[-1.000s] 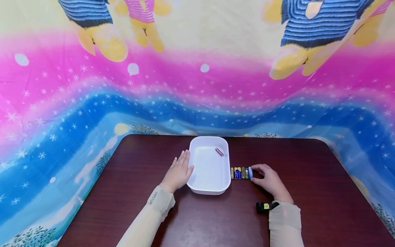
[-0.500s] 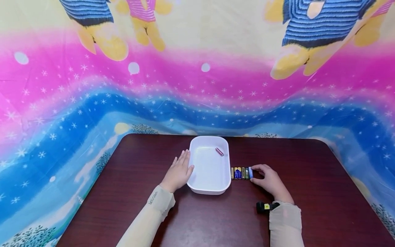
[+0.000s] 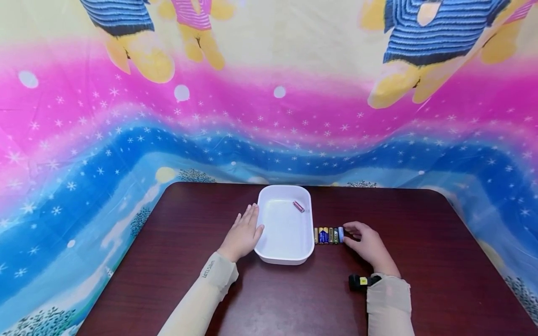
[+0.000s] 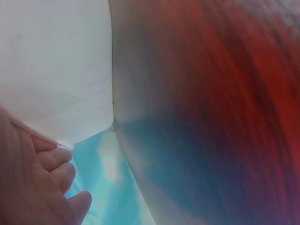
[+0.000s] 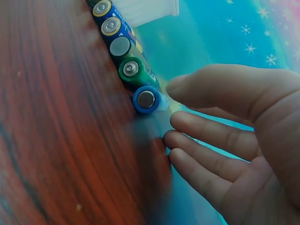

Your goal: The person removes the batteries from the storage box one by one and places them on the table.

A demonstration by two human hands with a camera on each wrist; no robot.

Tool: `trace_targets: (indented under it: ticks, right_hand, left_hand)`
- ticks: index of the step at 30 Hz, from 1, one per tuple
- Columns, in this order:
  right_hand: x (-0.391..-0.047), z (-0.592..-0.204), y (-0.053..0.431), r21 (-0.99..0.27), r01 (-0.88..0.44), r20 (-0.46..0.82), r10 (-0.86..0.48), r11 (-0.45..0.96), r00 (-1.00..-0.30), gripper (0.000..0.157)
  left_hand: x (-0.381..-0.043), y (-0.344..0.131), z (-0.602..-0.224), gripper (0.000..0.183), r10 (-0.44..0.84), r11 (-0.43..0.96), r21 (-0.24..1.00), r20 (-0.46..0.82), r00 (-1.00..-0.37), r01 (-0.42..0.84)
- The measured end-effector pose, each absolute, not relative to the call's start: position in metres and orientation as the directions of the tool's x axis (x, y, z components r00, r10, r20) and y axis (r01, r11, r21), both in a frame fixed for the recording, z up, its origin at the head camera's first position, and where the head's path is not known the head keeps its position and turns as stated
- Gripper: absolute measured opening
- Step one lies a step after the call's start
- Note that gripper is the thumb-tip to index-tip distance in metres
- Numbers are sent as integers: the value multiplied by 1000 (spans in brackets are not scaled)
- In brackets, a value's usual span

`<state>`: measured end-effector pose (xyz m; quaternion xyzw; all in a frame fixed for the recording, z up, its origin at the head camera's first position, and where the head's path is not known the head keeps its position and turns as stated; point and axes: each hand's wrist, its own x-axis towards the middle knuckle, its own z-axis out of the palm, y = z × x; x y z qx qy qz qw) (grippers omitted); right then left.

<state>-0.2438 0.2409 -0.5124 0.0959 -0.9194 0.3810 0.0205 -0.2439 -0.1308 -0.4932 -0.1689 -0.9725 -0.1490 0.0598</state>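
A white tray (image 3: 282, 228) stands mid-table, holding one red battery (image 3: 299, 206) near its far right corner. My left hand (image 3: 242, 234) lies along the tray's left rim with straight fingers; the left wrist view shows its fingertips against the outer wall. Right of the tray, several batteries (image 3: 325, 235) lie side by side in a row that reaches the tray. A light blue battery (image 5: 146, 100) ends the row on the right. My right hand (image 3: 369, 243) is just beside that battery, its thumb (image 5: 180, 90) and fingers loosely bent and spread, with nothing between them.
The dark red-brown table (image 3: 420, 261) carries everything. A black wrist camera (image 3: 358, 282) sticks out from the right sleeve, low over the table. Behind the table's far edge hangs a colourful printed cloth (image 3: 235, 116).
My right finger and thumb, earlier at the two ends of the light blue battery, have drawn slightly right, off it. The left hand and the tray have stayed put.
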Motion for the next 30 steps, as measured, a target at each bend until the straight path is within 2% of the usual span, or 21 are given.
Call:
trace_targets:
  ticks: [11,30]
  right_hand:
    - [-243,-502,239,-692,-209,147,-148,692,-978,29]
    - [-237,-489,224,-693,-262,200,-171,672,-965,28]
  left_hand:
    - [-245,-130,-492,63,312,902,262,154,-937,343]
    - [-244,-130,-491,62,306,917,211,169,-937,338]
